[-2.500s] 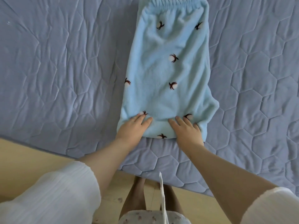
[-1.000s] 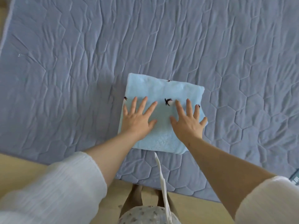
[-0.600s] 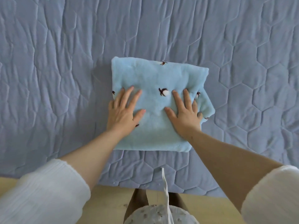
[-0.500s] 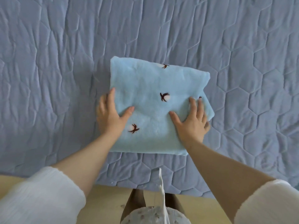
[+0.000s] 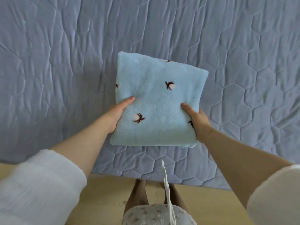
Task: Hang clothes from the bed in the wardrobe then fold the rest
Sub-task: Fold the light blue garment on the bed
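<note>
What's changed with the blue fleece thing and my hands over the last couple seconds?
The light blue fleece garment with brown sprig marks went from a long strip to a folded square. The left hand and right hand, earlier flat on top, slid to its side edges and now grip it, thumbs on top. The grey-blue quilted bedspread is unchanged.

A pale wooden floor (image 5: pixel 105 200) fills the lower part of the view. Two bare legs (image 5: pixel 138 197) stand on it, above a light floral-patterned garment (image 5: pixel 146 215). A narrow white strip (image 5: pixel 167 189) hangs in front of them. Loose white sleeves (image 5: pixel 37 184) frame both lower corners.
</note>
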`<state>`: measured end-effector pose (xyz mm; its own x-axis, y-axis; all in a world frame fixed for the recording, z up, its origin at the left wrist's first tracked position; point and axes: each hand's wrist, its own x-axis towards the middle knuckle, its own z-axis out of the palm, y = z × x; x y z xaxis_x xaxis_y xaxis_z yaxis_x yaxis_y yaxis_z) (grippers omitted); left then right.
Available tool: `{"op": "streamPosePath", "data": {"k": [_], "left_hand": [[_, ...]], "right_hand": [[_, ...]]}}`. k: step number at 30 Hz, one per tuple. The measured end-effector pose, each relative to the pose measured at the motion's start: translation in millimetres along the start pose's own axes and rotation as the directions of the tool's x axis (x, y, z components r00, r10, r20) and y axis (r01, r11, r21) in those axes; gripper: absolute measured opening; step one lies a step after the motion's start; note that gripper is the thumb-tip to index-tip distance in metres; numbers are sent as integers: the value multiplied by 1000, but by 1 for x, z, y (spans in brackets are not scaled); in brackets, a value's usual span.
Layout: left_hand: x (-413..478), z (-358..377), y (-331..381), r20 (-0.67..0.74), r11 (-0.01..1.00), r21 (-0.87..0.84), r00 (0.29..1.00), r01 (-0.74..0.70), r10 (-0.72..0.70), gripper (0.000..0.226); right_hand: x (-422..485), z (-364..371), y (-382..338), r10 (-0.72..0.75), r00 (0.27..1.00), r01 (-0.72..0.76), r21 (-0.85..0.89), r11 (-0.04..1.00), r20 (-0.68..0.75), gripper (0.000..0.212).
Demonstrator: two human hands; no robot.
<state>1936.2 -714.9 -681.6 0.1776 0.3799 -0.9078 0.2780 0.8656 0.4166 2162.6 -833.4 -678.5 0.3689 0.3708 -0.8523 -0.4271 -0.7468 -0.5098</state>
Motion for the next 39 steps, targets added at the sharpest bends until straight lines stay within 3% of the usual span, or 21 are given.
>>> {"op": "streamPosePath", "data": {"k": [7, 12, 16, 22, 29, 36, 39], "left_hand": [[-95, -16, 32, -112, 990, -119, 992, -77, 64, 49], [-194, -47, 80, -183, 948, -221, 964, -231, 192, 30], [-288, -87, 118, -278, 891, -265, 914, -370, 297, 30], [-426, -156, 157, -430, 739, -280, 768, -613, 474, 34], [-557, -252, 149, -601, 604, -292, 634, -741, 487, 29], [-661, -396, 98, -769, 444, -256, 459, -859, 444, 22], [-702, -470, 75, -816, 404, -237, 407, -883, 411, 22]], "right_hand": [[-77, 10, -72, -36, 992, 41, -44, 998, 122, 26], [-158, 44, -144, -115, 959, 135, -59, 989, 259, 32], [-234, 84, -201, -195, 905, 243, -84, 966, 379, 53], [-359, 157, -273, -329, 764, 443, -81, 893, 555, 44], [-493, 265, -301, -381, 569, 581, -28, 813, 728, 41], [-615, 421, -264, -304, 353, 660, -5, 752, 885, 62], [-660, 492, -238, -214, 230, 668, 6, 744, 949, 51]]}}
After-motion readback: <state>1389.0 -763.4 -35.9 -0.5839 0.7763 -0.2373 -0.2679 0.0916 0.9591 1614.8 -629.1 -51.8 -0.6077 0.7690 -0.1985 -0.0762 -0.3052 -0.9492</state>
